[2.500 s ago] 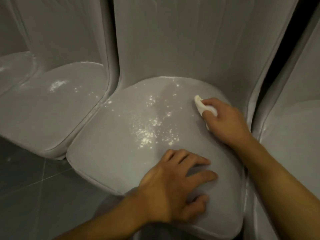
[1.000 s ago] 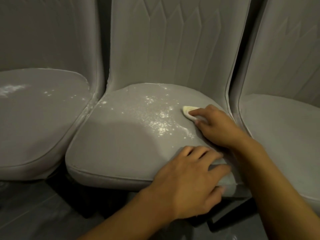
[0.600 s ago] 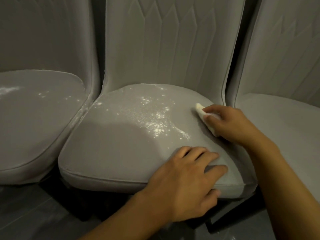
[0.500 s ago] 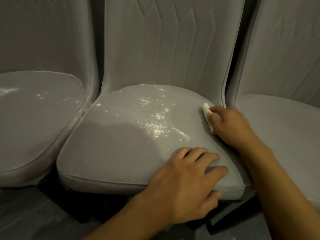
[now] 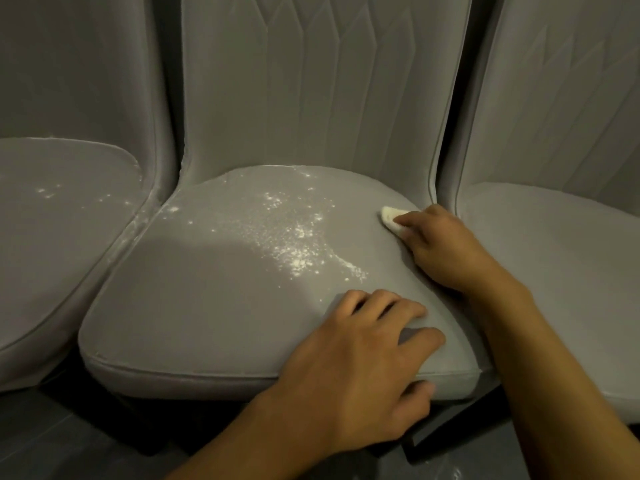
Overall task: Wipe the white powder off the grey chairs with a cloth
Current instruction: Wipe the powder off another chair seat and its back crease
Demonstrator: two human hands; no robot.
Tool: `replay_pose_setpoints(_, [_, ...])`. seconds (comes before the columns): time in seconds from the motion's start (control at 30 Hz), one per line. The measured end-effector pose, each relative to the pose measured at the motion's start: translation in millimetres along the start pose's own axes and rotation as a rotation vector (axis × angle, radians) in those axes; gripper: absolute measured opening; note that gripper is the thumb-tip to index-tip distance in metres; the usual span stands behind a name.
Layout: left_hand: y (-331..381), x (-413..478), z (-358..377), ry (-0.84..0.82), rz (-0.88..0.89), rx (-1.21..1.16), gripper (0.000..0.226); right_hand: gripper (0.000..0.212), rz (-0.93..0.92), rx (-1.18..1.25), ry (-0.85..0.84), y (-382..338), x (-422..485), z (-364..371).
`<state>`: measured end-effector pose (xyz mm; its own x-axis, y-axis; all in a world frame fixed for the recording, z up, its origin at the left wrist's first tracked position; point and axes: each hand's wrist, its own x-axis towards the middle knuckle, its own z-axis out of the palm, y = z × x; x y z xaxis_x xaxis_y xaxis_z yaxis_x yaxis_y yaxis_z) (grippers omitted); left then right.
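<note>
I had the right hand point(image 5: 446, 251) pinching the small white cloth point(image 5: 391, 216) in its grip at the back-right edge of the middle seat point(image 5: 207, 306). The left hand point(image 5: 363, 358) rested spread at that seat's front. I figured long, firm strokes leftward through the powder point(image 5: 298, 244) would work best. It was a grainy white scatter, thickest mid-seat.

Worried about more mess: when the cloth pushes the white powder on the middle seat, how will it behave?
The white powder lies in loose, thin specks, so it probably scatters easily. The cloth in the right hand is a small wad; it may push powder ahead.
</note>
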<state>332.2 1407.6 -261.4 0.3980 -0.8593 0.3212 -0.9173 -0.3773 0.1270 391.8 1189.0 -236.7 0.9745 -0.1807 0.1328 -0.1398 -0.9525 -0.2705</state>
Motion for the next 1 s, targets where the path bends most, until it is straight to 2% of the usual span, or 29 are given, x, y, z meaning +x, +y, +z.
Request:
replay_pose_setpoints(0.17, [-0.9,1.2,-0.8,0.002,-0.004,-0.006,0.048,0.027,-0.124,0.227,-0.484,-10.0,-17.5,-42.5])
replay_pose_setpoints(0.2, [-1.2,1.2,-0.2,0.004,-0.003,-0.007,0.048,0.025,-0.127,0.261,-0.521,-10.3,-18.0,-46.4])
replay_pose_setpoints(0.23, [-1.1,1.1,0.4,0.008,-0.003,-0.010,0.048,0.026,-0.118,0.281,-0.478,-9.8,-12.9,-45.2])
replay_pose_setpoints(0.33, [1.0,0.8,2.1,0.030,-0.016,-0.016,0.049,0.033,-0.006,0.186,-0.092,-3.2,32.7,-22.0])
replay_pose_setpoints(0.37, [1.7,0.6,2.7,0.035,-0.012,-0.016,0.049,0.035,0.055,0.131,-0.009,-1.5,50.2,-12.4])
replay_pose_setpoints(0.43, [1.4,-0.2,2.9,0.037,-0.002,-0.020,0.049,0.038,0.110,0.006,0.043,-0.6,72.7,5.7])
replay_pose_setpoints(0.5, [0.6,-0.8,2.2,0.033,0.000,-0.027,0.049,0.038,0.088,-0.080,0.043,0.0,78.8,17.9])
replay_pose_setpoints(0.57, [0.4,-1.0,1.3,0.031,-0.002,-0.028,0.050,0.036,-0.015,-0.065,0.010,-5.5,69.9,15.7])
replay_pose_setpoints(0.77, [0.9,-0.1,0.6,0.035,-0.008,0.019,0.050,0.026,-0.342,0.237,-0.390,-28.3,-9.5,-28.8])
replay_pose_setpoints(0.9, [2.3,0.3,1.7,0.031,-0.004,0.035,0.050,0.027,-0.387,0.377,-0.393,-39.0,-32.2,-38.4])
replay_pose_setpoints(0.97, [2.4,-0.9,2.0,0.018,-0.010,0.041,0.051,0.027,-0.394,0.336,-0.425,-44.4,-33.2,-28.7])
replay_pose_setpoints(1.0, [2.4,-1.1,1.9,0.015,-0.006,0.049,0.052,0.027,-0.384,0.260,-0.359,-42.8,-30.0,-21.7])
